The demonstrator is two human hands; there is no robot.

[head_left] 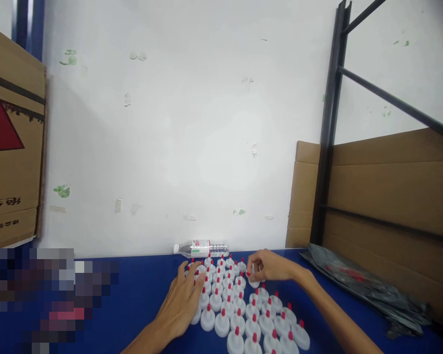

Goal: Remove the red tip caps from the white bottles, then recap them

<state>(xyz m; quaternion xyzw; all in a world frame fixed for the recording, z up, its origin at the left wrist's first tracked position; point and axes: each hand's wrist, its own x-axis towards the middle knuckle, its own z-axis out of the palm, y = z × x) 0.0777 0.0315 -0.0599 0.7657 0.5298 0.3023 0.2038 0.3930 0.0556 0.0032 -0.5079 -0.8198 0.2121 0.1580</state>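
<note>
Nearest: red-tipped white caps (243, 319) stand upright in tight rows on the blue table (140, 300). The block runs from the bottom of the view back toward the wall, caps touching or nearly so.

Left hand (182, 300) is open, palm down, fingers spread along the block's left edge and resting on the outer caps. Bare blue table lies to its left, up to a blurred patch.

Right hand (268, 266) is at the block's far right corner, fingertips pinched on one cap (253, 281). The hands are apart, with the cap block between them.

A bare strip of table lies right of the right forearm, then a heap of grey plastic bags (362, 285) along the table's right side.

Far edge: a clear water bottle (203, 248) lies on its side against the white wall (188, 123), just behind the last cap row.

Right rear: a black metal rack (328, 147) with cardboard sheets (391, 187) leaning behind it. Left: a cardboard box (11, 147).
</note>
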